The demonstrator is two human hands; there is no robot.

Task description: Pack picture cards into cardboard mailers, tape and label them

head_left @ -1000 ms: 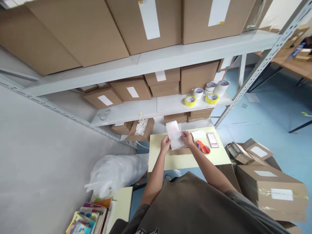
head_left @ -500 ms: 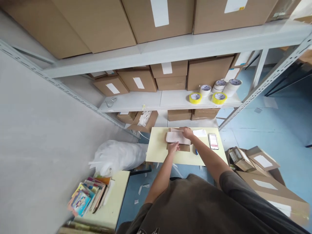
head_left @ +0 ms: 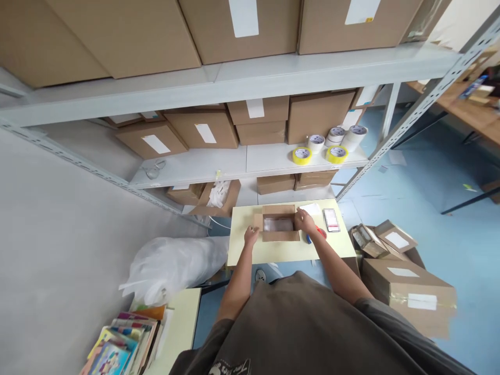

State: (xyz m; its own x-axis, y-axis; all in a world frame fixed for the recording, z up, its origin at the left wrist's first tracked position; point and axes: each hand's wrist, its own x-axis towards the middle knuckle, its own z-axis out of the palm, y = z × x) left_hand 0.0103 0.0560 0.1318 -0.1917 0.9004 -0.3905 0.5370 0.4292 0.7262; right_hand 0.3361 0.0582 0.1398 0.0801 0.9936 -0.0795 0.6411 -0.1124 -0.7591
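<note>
An open cardboard box (head_left: 280, 236) stands on the pale yellow table (head_left: 250, 255), its flaps folded outward. Inside it lies a flat whitish packet (head_left: 278, 224). My left hand (head_left: 252, 235) is closed on the box's left flap, thumb up. At the opposite end my right hand (head_left: 304, 221) is closed around the right flap, which it mostly hides. Close to my right wrist lie a blue object (head_left: 308, 239) and a red ring-shaped object (head_left: 322, 232), both partly covered by my forearm.
A phone (head_left: 331, 220) and white paper (head_left: 311, 209) lie on the table's right. Behind, a shelf (head_left: 230, 162) holds boxes, white tape rolls (head_left: 315, 143) and yellow tape rolls (head_left: 302, 155). A bulky plastic-wrapped roll (head_left: 175, 263) sits left; cartons (head_left: 406, 291) stand right.
The whitish packet, earlier held between both hands above the box, now lies inside it. My hands have moved apart to the box's left and right ends. The red object has come into view.
</note>
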